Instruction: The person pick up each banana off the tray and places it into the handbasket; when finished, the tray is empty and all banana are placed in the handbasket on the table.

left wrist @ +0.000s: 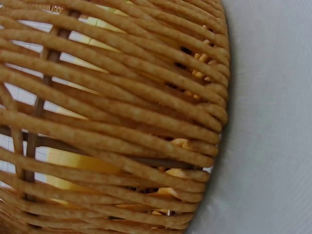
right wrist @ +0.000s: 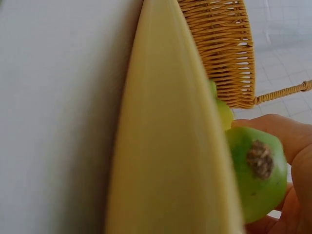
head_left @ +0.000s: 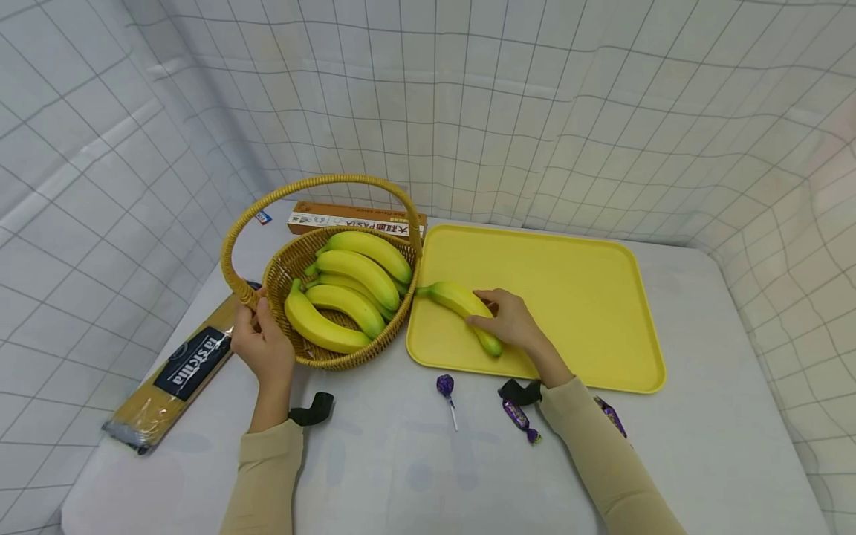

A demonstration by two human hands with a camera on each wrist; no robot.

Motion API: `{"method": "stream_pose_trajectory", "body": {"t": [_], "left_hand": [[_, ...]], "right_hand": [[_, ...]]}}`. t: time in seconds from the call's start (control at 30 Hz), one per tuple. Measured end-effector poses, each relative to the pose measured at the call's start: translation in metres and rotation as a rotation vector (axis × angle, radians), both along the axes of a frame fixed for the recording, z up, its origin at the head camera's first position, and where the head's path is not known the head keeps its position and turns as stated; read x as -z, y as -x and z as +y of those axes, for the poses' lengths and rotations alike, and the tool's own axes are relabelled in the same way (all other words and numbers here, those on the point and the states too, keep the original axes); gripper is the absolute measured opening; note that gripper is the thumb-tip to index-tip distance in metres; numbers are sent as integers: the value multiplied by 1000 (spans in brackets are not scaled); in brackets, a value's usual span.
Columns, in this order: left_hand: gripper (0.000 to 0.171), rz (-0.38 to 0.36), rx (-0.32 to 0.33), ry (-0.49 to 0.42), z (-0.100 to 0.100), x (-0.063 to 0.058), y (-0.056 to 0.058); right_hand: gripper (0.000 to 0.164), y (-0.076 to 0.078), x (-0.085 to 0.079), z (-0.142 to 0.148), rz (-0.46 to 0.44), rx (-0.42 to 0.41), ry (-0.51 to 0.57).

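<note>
My left hand [head_left: 264, 345] grips the wicker basket [head_left: 351, 360] at its left side, where the arched handle [head_left: 328, 180] meets the rim. Several yellow bananas [head_left: 357, 271] lie inside it. The basket's woven wall [left wrist: 112, 107] fills most of the left wrist view, which hides that hand. To the right, my right hand [head_left: 511, 323] holds a single banana [head_left: 458, 299] between thumb and fingers, over the left part of the yellow tray [head_left: 568, 297]. Its stem points toward the basket. In the right wrist view the banana's green tip [right wrist: 258, 170] shows beside the fingers [right wrist: 275, 126].
A pasta box [head_left: 357, 219] stands behind the basket, and a bag of spaghetti [head_left: 180, 371] lies to its left. In front of the tray are a purple lollipop [head_left: 445, 386] and wrapped candies [head_left: 518, 420], one partly behind the right sleeve. White gridded cloth walls [head_left: 495, 111] surround the table.
</note>
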State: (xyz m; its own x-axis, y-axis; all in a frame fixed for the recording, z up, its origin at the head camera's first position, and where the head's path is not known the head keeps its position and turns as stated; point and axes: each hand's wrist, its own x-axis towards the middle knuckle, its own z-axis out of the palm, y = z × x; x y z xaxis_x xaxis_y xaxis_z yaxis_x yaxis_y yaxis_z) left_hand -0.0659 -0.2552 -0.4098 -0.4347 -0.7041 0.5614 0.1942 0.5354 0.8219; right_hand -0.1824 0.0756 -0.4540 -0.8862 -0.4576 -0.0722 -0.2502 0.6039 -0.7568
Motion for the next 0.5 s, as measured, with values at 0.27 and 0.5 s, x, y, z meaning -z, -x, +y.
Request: {"method": "stream_pose_trajectory", "body": {"t": [0.27,0.5], "left_hand": [[25,-22,-7,-8,1,-1,-1],[24,-25,-15,-1,2,-2,-1]], "right_hand": [[57,2,-14,8,15,56,40],[58,1,-33,13,68,51,53]]}}
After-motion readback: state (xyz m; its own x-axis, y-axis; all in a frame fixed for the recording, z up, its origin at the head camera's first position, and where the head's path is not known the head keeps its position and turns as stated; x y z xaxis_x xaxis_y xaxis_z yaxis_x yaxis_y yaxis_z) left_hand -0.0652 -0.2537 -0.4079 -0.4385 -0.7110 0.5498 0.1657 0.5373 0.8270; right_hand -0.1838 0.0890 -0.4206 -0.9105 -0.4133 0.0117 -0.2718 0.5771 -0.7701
